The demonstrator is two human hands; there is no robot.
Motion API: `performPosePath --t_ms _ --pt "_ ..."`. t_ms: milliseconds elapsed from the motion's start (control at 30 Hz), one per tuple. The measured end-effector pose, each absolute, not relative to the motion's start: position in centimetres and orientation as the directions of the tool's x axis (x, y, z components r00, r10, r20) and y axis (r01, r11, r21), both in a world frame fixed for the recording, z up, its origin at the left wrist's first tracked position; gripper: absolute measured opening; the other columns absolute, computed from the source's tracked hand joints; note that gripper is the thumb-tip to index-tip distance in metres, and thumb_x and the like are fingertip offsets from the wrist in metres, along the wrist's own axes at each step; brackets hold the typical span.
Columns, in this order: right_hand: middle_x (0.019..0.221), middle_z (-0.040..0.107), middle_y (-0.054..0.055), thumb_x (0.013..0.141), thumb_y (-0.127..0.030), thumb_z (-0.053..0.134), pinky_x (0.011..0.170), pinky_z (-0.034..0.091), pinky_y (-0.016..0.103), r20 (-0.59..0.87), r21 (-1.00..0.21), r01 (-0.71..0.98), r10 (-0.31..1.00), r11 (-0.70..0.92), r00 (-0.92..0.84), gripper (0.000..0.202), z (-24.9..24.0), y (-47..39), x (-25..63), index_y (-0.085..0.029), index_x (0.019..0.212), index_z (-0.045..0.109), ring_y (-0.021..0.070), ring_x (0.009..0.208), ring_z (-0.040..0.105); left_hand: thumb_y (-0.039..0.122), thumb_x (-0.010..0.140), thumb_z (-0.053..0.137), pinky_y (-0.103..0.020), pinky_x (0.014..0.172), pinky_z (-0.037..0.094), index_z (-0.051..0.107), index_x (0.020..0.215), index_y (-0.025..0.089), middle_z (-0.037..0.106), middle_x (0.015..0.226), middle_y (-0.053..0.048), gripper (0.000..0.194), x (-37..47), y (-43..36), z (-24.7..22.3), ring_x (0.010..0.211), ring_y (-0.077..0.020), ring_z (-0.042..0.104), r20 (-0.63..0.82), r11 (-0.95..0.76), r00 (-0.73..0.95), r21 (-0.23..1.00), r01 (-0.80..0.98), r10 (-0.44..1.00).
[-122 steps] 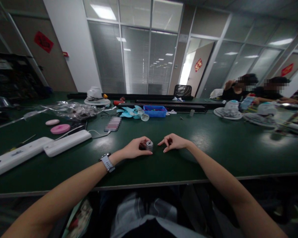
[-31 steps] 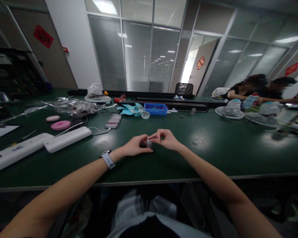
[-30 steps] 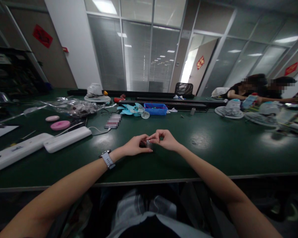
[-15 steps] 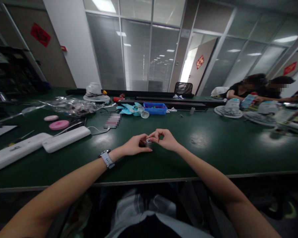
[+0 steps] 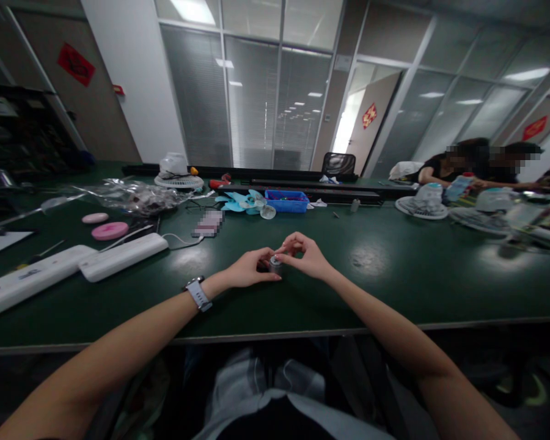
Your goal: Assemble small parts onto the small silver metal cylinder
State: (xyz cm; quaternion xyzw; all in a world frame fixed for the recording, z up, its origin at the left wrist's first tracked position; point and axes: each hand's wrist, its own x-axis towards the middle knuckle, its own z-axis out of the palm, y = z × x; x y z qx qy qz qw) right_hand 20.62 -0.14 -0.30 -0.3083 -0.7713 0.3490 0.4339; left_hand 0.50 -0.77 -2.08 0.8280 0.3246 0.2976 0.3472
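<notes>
A small grey metal-looking cylinder (image 5: 275, 266) with a lighter top stands upright on the green table in front of me. My left hand (image 5: 250, 267) curves round it from the left, fingers behind and thumb in front, holding it. From the right, my right hand (image 5: 305, 255) reaches over its top with thumb and index finger brought together in a pinch. Whatever those fingertips grip is too small to make out. The far side of the cylinder is hidden by my fingers.
White power strips (image 5: 123, 256) and a phone (image 5: 208, 223) on a cable lie left. Beyond are blue gloves (image 5: 241, 201), a blue bin (image 5: 286, 201) and another small cylinder (image 5: 355, 205). Fan parts (image 5: 422, 203) stand right, near two people.
My right hand's fingers have shifted slightly at the cylinder's top, its knuckles a little higher and its curled fingers rearranged. My left hand keeps its place round the cylinder.
</notes>
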Motion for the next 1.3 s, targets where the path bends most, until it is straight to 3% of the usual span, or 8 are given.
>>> performPosePath --t_ms 167,333,567,833,1000,1200,1300 --pt "0.083 0.070 0.006 0.069 -0.040 0.073 0.061 0.049 0.027 0.460 -0.807 0.168 0.781 0.567 -0.423 0.030 -0.3 -0.2 20.1 -0.018 0.080 0.056 0.0138 0.066 0.062 0.041 0.070 0.071 -0.028 0.070 0.048 0.056 0.102 0.016 0.064 0.088 -0.003 0.043 0.4 -0.7 -2.2 0.078 -0.0161 0.061 0.278 -0.556 0.603 0.758 0.340 0.748" --pt "0.085 0.072 0.007 0.065 -0.039 0.077 0.075 0.053 0.034 0.420 -0.874 0.076 0.824 0.481 -0.380 0.035 -0.5 2.1 22.3 -0.019 0.072 0.050 0.0198 0.084 0.069 0.037 0.071 0.072 -0.030 0.075 0.049 0.055 0.105 0.016 0.065 0.095 -0.005 0.044 0.5 -0.8 -2.2 0.083 -0.0163 0.062 0.263 -0.531 0.613 0.790 0.306 0.745" --pt "0.069 0.069 0.005 0.053 -0.034 0.083 0.079 0.055 0.039 0.023 -0.941 0.226 0.714 0.253 -0.700 0.039 -2.1 4.1 26.1 -0.014 0.062 0.051 0.0252 0.091 0.069 0.039 0.069 0.072 -0.029 0.072 0.049 0.055 0.104 0.015 0.065 0.093 -0.005 0.046 0.5 -0.8 -2.0 0.081 -0.0166 0.062 0.241 -0.515 0.612 0.796 0.320 0.753" --pt "0.081 0.072 0.008 0.049 -0.026 0.084 0.082 0.054 0.038 -0.059 -0.919 0.295 0.649 0.262 -0.758 0.039 -1.5 3.7 26.3 -0.013 0.068 0.053 0.0260 0.099 0.067 0.040 0.071 0.071 -0.029 0.073 0.049 0.055 0.105 0.016 0.064 0.095 -0.005 0.045 0.5 -0.8 -2.2 0.082 -0.0164 0.061 0.259 -0.537 0.605 0.773 0.337 0.753" --pt "0.072 0.071 0.007 0.053 -0.027 0.083 0.080 0.055 0.040 -0.026 -0.943 0.244 0.682 0.226 -0.731 0.035 -2.0 3.9 26.0 -0.013 0.063 0.053 0.0258 0.093 0.069 0.040 0.070 0.072 -0.029 0.073 0.049 0.055 0.105 0.016 0.064 0.095 -0.005 0.045 0.5 -0.8 -2.1 0.082 -0.0164 0.061 0.262 -0.546 0.611 0.767 0.338 0.747" --pt "0.079 0.073 0.007 0.060 -0.026 0.081 0.080 0.055 0.036 0.348 -0.928 -0.049 0.812 0.369 -0.469 0.034 -1.2 3.0 23.4 -0.016 0.059 0.049 0.0223 0.092 0.070 0.039 0.071 0.072 -0.029 0.075 0.049 0.055 0.105 0.016 0.064 0.096 -0.005 0.044 0.5 -0.9 -2.0 0.084 -0.0170 0.061 0.265 -0.544 0.617 0.775 0.320 0.741" --pt "0.081 0.073 0.007 0.063 -0.029 0.079 0.079 0.055 0.036 0.405 -0.908 -0.095 0.797 0.408 -0.448 0.034 -0.7 1.9 21.7 -0.017 0.059 0.048 0.0223 0.090 0.070 0.039 0.071 0.072 -0.029 0.076 0.049 0.055 0.103 0.016 0.065 0.094 -0.004 0.043 0.4 -0.8 -2.1 0.084 -0.0169 0.062 0.263 -0.543 0.614 0.773 0.327 0.744"
